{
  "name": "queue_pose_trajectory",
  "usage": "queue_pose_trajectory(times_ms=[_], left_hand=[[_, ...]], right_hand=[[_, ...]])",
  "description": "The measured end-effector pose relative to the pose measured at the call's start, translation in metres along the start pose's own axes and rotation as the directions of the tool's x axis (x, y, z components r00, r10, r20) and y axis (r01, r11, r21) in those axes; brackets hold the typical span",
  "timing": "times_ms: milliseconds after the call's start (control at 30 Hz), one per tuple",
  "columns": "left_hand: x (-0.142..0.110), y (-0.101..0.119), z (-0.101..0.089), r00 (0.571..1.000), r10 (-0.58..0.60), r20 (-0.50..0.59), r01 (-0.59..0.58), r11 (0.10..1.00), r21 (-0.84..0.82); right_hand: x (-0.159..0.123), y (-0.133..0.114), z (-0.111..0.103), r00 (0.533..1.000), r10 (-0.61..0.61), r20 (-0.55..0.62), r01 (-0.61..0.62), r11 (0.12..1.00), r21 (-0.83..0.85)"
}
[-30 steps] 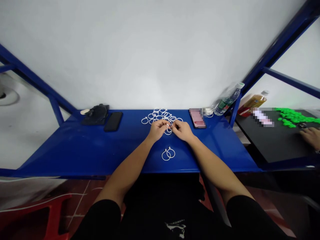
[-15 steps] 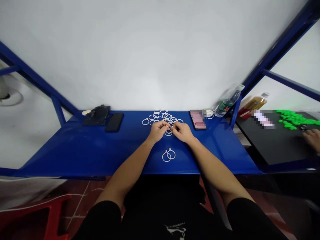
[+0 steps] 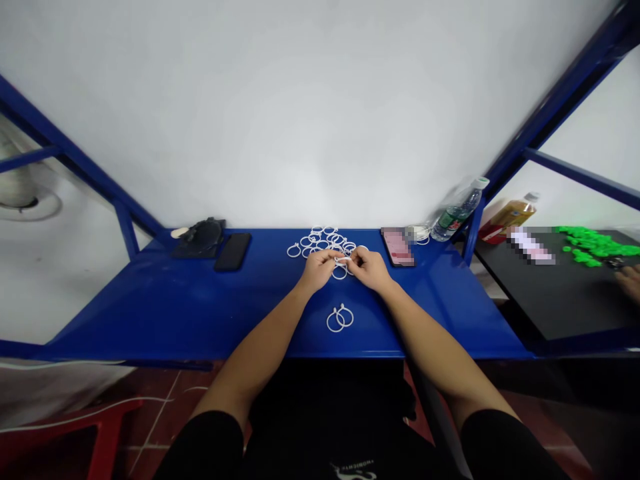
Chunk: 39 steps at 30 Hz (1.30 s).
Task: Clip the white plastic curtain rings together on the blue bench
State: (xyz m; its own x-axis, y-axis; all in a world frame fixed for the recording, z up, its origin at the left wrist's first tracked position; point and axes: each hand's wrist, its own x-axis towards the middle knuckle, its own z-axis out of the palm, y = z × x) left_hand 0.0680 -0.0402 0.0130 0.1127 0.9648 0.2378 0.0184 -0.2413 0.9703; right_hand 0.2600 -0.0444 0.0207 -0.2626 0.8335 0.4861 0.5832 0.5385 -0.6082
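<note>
My left hand (image 3: 320,268) and my right hand (image 3: 369,267) meet over the blue table, fingers pinched together. Between their fingertips is a white plastic ring (image 3: 342,259), partly covered by the fingers. Another white ring (image 3: 339,277) shows just below the fingertips; whether it lies on the table or hangs from the hands I cannot tell. Beyond my hands lies a loose pile of white rings (image 3: 310,241), each with a small tab. Closer to the front edge, two white rings (image 3: 340,327) overlap on the table, their tabs pointing away from me.
On the blue table (image 3: 165,313), a black phone (image 3: 233,252) and a dark bag (image 3: 203,237) lie left. A lit phone (image 3: 398,247), a white cable (image 3: 423,235) and a water bottle (image 3: 460,210) are right. Beyond the frame, another person's hand (image 3: 630,280) is near green pieces (image 3: 595,243).
The whole view has shifted slightly, with the table lower now. My fingers have turned the ring between them a little. The two overlapping rings stay in place.
</note>
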Motion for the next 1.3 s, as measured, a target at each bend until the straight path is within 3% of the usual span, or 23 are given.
queue_pose_trajectory(times_ms=[167,233,267,333,367,433,500,567,700,933,1133,1300], left_hand=[[0.008,0.005,-0.009,0.978,-0.002,-0.21,0.005,1.0,0.017],[0.009,0.012,-0.017,0.982,0.027,-0.184,-0.02,0.999,0.04],[0.009,0.017,-0.021,0.993,0.039,-0.11,-0.033,0.998,0.055],[0.006,0.028,-0.03,0.987,0.022,0.162,-0.038,0.995,0.095],[0.003,0.033,-0.032,0.955,-0.016,0.297,-0.025,0.991,0.133],[-0.005,0.04,-0.034,0.833,-0.131,0.538,-0.011,0.968,0.252],[-0.012,0.041,-0.032,0.721,-0.212,0.66,-0.055,0.932,0.359],[-0.017,0.038,-0.027,0.682,-0.254,0.686,-0.119,0.887,0.447],[-0.021,0.03,-0.02,0.737,-0.255,0.626,-0.194,0.807,0.557],[-0.012,0.025,-0.022,0.857,-0.144,0.495,-0.285,0.669,0.687],[-0.006,0.022,-0.025,0.894,-0.089,0.44,-0.229,0.752,0.618],[-0.003,0.02,-0.022,0.961,0.072,0.268,-0.22,0.783,0.581]], right_hand=[[0.001,0.004,0.005,0.989,0.04,-0.142,-0.042,0.999,-0.012],[0.002,0.008,0.005,0.975,0.064,-0.211,-0.077,0.996,-0.051],[0.003,0.01,0.005,0.971,0.078,-0.227,-0.097,0.993,-0.073],[0.004,0.015,0.005,0.97,0.111,-0.216,-0.139,0.983,-0.119],[0.005,0.017,0.004,0.974,0.128,-0.186,-0.156,0.977,-0.143],[0.006,0.02,0.003,0.983,0.157,-0.091,-0.172,0.967,-0.19],[0.007,0.02,0.002,0.984,0.175,0.005,-0.17,0.962,-0.215],[0.007,0.017,0.001,0.984,0.171,0.047,-0.158,0.965,-0.208],[0.005,0.008,0.0,0.993,0.116,0.028,-0.111,0.984,-0.142],[0.0,0.002,0.003,0.997,0.057,0.058,-0.055,0.998,-0.043],[0.001,-0.003,0.0,0.995,0.009,0.102,-0.008,1.0,-0.013],[0.0,-0.009,-0.004,0.989,-0.026,0.149,0.019,0.999,0.051]])
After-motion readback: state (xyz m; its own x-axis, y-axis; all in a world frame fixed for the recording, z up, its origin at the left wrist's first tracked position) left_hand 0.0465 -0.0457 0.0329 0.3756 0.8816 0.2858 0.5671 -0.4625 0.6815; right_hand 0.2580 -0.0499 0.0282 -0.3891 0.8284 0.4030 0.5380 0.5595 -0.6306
